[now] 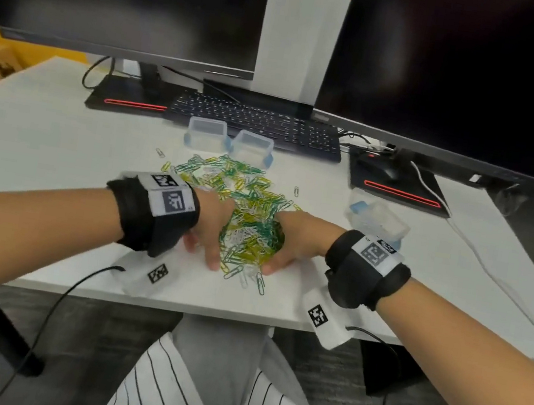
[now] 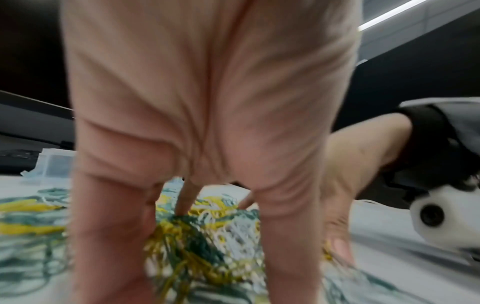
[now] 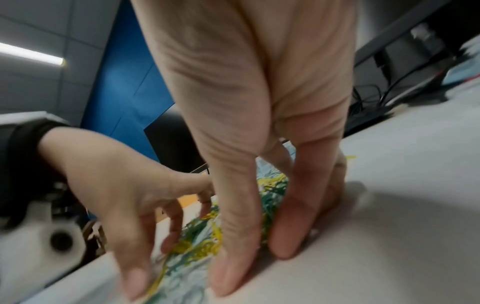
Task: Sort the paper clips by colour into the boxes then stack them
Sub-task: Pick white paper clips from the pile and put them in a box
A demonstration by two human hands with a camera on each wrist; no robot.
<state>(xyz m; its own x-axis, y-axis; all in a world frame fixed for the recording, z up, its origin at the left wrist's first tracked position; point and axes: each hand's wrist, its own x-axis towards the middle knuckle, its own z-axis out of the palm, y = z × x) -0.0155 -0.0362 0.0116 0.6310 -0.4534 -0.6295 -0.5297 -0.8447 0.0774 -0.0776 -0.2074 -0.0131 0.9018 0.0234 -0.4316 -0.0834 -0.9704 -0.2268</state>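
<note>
1. Both hands flank the near end of the paper clip pile [image 1: 243, 212] on the white desk [image 1: 41, 148] in the head view: left hand [image 1: 208, 228] and right hand [image 1: 297, 245] stand fingers-down, gripping nothing. Two clear boxes [image 1: 206, 132] [image 1: 254, 146] sit behind the pile, and a third box [image 1: 377, 220] lies to its right.
2. Left wrist view: straight fingers [image 2: 109, 222] reach into blurred green, yellow and white clips [image 2: 192, 246].
3. Right wrist view: extended fingertips [image 3: 231, 273] press the desk [image 3: 389, 226] beside the clips [image 3: 197, 246]; the left hand [image 3: 116, 185] spreads opposite.
</note>
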